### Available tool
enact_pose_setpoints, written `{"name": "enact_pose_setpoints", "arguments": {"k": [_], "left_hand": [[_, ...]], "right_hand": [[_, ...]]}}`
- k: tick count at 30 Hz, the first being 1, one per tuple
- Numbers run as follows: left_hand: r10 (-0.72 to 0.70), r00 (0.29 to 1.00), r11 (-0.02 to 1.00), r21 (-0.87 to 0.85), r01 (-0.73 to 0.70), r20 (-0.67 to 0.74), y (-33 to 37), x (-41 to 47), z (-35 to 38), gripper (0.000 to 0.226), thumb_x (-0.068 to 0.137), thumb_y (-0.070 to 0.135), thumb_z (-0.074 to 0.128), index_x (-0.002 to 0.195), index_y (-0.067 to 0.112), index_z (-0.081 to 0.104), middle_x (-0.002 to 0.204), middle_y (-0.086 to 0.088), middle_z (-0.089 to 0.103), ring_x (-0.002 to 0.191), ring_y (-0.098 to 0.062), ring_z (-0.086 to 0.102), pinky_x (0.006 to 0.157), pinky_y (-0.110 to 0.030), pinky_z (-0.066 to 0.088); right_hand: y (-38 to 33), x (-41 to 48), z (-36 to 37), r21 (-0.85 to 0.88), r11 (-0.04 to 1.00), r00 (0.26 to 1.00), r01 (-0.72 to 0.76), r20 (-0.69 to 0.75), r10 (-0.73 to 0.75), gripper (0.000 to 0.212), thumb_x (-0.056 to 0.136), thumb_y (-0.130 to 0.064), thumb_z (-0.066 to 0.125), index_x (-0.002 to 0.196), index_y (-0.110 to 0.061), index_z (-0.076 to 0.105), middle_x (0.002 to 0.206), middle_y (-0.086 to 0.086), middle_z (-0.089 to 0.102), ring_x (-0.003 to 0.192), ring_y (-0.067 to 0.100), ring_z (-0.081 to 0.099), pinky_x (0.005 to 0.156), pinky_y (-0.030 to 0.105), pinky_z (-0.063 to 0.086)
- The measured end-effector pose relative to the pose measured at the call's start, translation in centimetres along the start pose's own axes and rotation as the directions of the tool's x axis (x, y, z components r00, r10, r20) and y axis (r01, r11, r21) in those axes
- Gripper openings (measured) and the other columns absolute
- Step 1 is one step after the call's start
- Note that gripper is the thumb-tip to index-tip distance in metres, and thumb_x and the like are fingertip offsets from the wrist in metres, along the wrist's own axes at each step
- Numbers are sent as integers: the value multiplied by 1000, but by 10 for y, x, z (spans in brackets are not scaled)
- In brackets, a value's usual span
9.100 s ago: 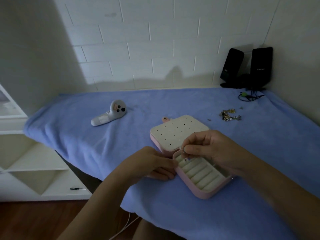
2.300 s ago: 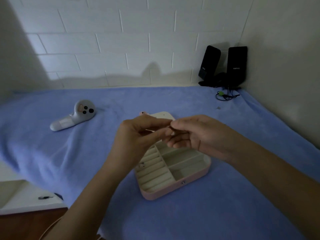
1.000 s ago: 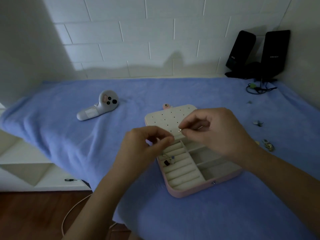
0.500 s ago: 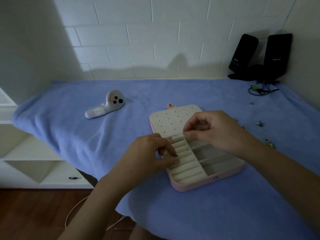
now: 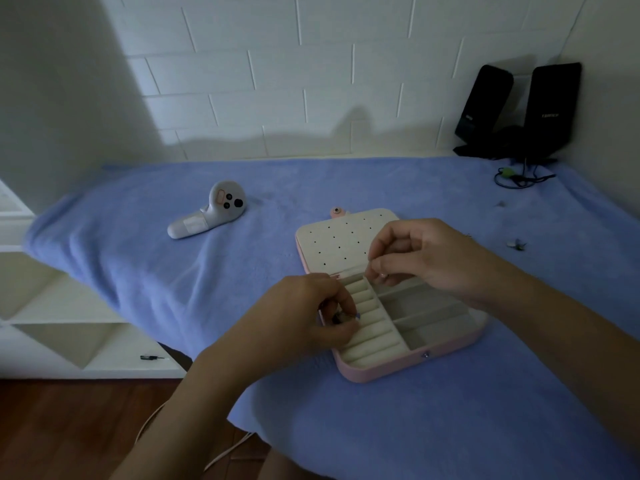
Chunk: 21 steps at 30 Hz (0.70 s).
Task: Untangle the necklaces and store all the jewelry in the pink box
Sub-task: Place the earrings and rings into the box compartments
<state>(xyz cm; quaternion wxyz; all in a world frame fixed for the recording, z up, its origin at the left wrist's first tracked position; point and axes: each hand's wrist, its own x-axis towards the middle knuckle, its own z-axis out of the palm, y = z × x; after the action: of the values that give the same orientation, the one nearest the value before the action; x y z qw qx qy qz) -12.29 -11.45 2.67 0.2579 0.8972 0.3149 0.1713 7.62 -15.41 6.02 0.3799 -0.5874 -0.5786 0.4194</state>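
The pink box (image 5: 408, 367) lies open at centre right of the frame, its perforated lid (image 5: 332, 244) folded back flat toward the wall. The left hand (image 5: 301, 317) sits at the ring rolls (image 5: 374, 337), fingers curled and pinching a small piece (image 5: 346, 317) too small to identify. The right hand (image 5: 426, 258) is over the hinge edge with thumb and forefinger closed together; whether they hold anything cannot be told. The open compartments (image 5: 433, 327) appear empty, and loose jewelry (image 5: 516, 244) lies on the cloth at the right edge, well apart from the box. No necklace can be made out. Judgement: storage is at an early stage, with most still to do. The surface is a blue towel (image 5: 242, 271) that also carries a white controller (image 5: 207, 216) at upper left, and black speakers (image 5: 519, 109) with a cable (image 5: 516, 174) at upper right. White brick wall (image 5: 277, 81) behind; white shelving (image 5: 52, 323) and wood floor (image 5: 69, 427) at lower left.
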Motion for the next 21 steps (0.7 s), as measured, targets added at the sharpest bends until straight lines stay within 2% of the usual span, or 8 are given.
{"name": "enact_pose_setpoints", "arguments": {"k": [5, 9, 12, 15, 17, 21], "left_hand": [[71, 990, 997, -24, -74, -118, -1, 0, 8, 7, 77, 21, 72, 77, 24, 66, 60, 16, 49, 61, 1, 51, 57, -6, 35], [-32, 989, 944, -330, -17, -142, 0, -3, 6, 8, 79, 24, 69, 74, 24, 63, 65, 14, 55, 53, 0, 46, 55, -10, 36], [-108, 980, 846, -534, 3, -166, 0, -3, 1, 9, 77, 28, 65, 72, 20, 65, 68, 9, 63, 56, 0, 49, 55, -13, 38], [-213, 962, 720, -693, 35, -173, -7, -4, -4, 14, 84, 18, 65, 75, 7, 64, 69, 0, 68, 55, -6, 49, 54, -16, 41], [-283, 946, 690, -719, 84, -161, -12, -6, -4, 17, 91, 9, 58, 75, 4, 63, 68, -3, 67, 54, -8, 47, 53, -17, 41], [-330, 932, 736, -658, 157, -147, -17, -11, -2, 17, 90, 9, 58, 76, 5, 66, 62, 2, 66, 53, -8, 48, 54, -14, 42]], "right_hand": [[0, -1, -1, 36, 999, 997, -9, 78, 6, 16, 87, 2, 57, 89, -4, 71, 71, 7, 69, 70, 16, 65, 66, 21, 55], [-1, -2, -6, 82, 995, 980, -63, 196, 46, 11, 89, 0, 57, 87, -4, 68, 72, 7, 67, 69, 18, 63, 62, 21, 54], [-1, -2, -10, 104, 990, 966, -97, 248, 69, 10, 89, -1, 57, 88, -4, 67, 81, 13, 68, 70, 18, 64, 62, 20, 53], [1, -2, -10, 93, 992, 966, -90, 250, 64, 10, 89, 0, 57, 89, -3, 67, 84, 16, 69, 72, 17, 66, 64, 21, 53], [2, -1, -8, 106, 991, 971, -78, 235, 51, 13, 91, 1, 54, 88, -2, 66, 83, 15, 68, 71, 18, 65, 63, 21, 53], [2, 0, -1, 86, 995, 975, -44, 219, 25, 22, 93, 2, 47, 90, -2, 69, 74, 7, 63, 65, 14, 59, 60, 20, 50]]}}
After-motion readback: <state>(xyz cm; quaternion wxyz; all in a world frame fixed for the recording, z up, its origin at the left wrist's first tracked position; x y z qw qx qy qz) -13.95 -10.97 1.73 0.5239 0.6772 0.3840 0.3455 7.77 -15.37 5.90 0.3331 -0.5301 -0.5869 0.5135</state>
